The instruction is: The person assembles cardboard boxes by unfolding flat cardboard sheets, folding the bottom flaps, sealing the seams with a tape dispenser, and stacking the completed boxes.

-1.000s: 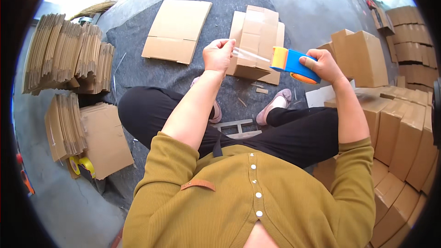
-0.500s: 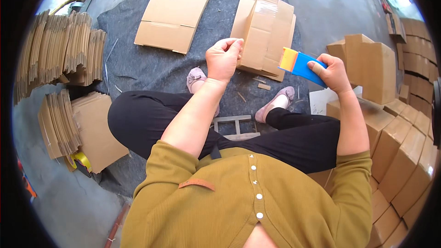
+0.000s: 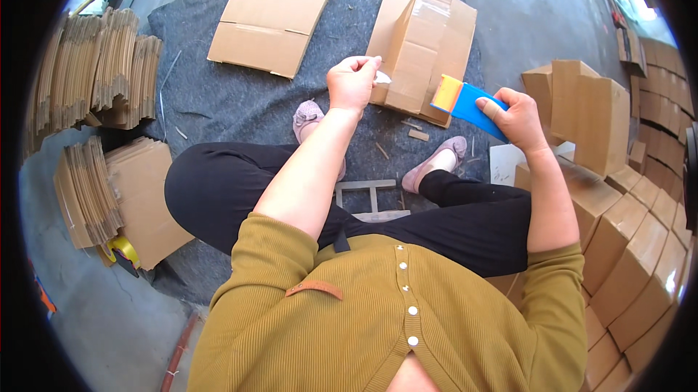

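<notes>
My right hand [image 3: 522, 117] is closed round a blue tool with an orange end, which looks like a tape dispenser [image 3: 476, 107]. Its orange end points left, toward the near right side of a cardboard box [image 3: 429, 50] on the floor mat. My left hand [image 3: 352, 85] is closed in a pinch, up in front of the box's left side. A small whitish piece [image 3: 382, 78] shows just below its fingertips, too small to name with certainty. The box has shiny clear tape across its far top part. Between my two hands there is a gap, with the box beyond.
A flattened carton [image 3: 273, 18] lies on the dark mat [image 3: 189, 50] at far left. Stacks of folded cardboard [image 3: 94, 65] stand along the left, with a yellow tape roll [image 3: 125, 250] beside the lower one. Cardboard boxes [image 3: 625, 239] are piled on the right. My feet rest on the mat.
The whitish piece now shows at my left fingertips. Both hands have shifted slightly, the right one a little left with the blue tool. The whole view has tilted a little.
</notes>
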{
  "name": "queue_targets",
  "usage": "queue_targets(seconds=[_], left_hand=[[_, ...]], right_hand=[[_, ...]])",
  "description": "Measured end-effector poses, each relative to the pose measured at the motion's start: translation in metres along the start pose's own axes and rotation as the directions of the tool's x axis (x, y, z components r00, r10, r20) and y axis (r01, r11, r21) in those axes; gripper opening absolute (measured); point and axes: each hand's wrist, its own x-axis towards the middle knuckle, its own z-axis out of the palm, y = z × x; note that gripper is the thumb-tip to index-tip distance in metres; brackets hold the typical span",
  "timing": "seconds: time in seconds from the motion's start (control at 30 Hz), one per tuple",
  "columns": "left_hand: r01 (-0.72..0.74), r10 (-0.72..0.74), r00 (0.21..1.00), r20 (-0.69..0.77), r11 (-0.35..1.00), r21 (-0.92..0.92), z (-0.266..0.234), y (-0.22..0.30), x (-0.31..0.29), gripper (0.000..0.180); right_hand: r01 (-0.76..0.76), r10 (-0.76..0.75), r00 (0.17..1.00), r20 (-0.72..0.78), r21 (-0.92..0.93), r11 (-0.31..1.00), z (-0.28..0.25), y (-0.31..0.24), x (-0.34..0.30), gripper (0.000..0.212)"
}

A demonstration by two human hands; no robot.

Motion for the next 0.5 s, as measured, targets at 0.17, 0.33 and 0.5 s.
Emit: queue_targets(seconds=[0.17, 0.33, 0.5], left_hand=[[0.048, -0.049, 0.999, 0.022, 0.998, 0.041, 0.005, -0.030, 0.001, 0.015], [-0.204, 0.254, 0.966, -0.037, 0.847, 0.492, 0.009, -0.052, 0.000, 0.027], [0.163, 0.099, 0.936, -0.337, 0.728, 0.666, -0.003, -0.057, -0.014, 0.066]], right_hand=[[-0.001, 0.002, 1.000, 0.018, -0.020, 1.000, 0.010, 0.011, 0.004, 0.042], [-0.014, 0.014, 1.000, -0.003, -0.010, 1.000, 0.015, 0.014, 0.007, 0.043], [-0.035, 0.035, 0.999, 0.010, -0.015, 0.999, 0.014, 0.014, 0.004, 0.045]])
